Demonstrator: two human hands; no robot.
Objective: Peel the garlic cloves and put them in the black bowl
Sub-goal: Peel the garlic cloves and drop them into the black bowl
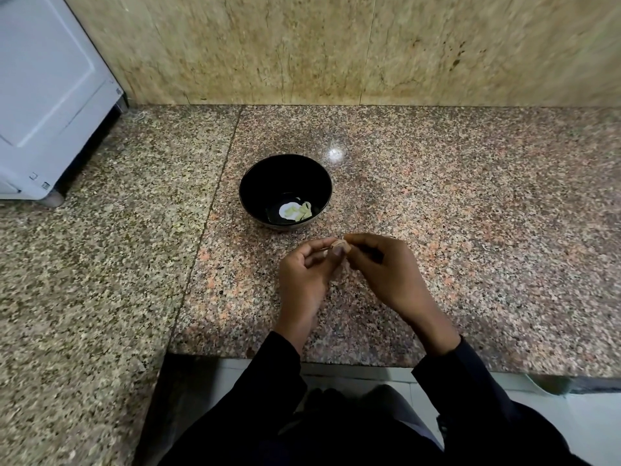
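A black bowl (285, 169) stands on the granite counter, with a few pale peeled garlic cloves (304, 211) lying at its bottom. Just in front of the bowl, my left hand (307, 274) and my right hand (386, 270) meet above the counter. Between their fingertips they pinch one garlic clove (340, 244), still wearing pinkish papery skin. Most of that clove is hidden by my thumbs and fingers.
The speckled granite counter (470, 230) runs to a stone-tiled wall (336, 45) behind. A white appliance (43, 95) stands at the far left corner. The counter's front edge (336, 361) lies just under my forearms, in dark sleeves.
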